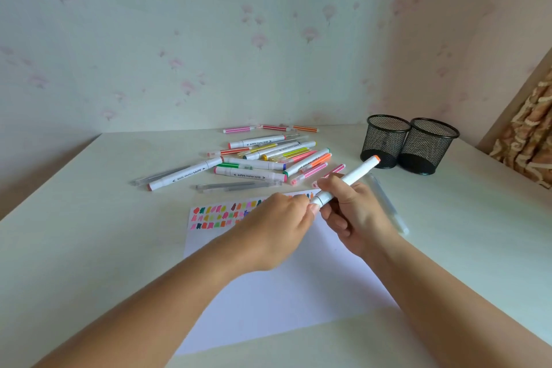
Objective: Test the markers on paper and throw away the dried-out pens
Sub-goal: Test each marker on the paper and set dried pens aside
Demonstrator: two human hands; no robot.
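Observation:
My right hand (355,215) grips a white marker with an orange end (357,172), tilted up to the right above the paper. My left hand (280,224) pinches the cap at the marker's lower end. The white sheet of paper (286,287) lies under both hands, with rows of coloured test marks (221,213) along its far left edge. A loose pile of markers and pens (263,158) lies behind the paper on the table.
Two black mesh pen cups (383,140) (427,146) stand side by side at the back right. A clear pen (388,203) lies right of my right hand. The white table (74,218) meets a wallpapered wall behind.

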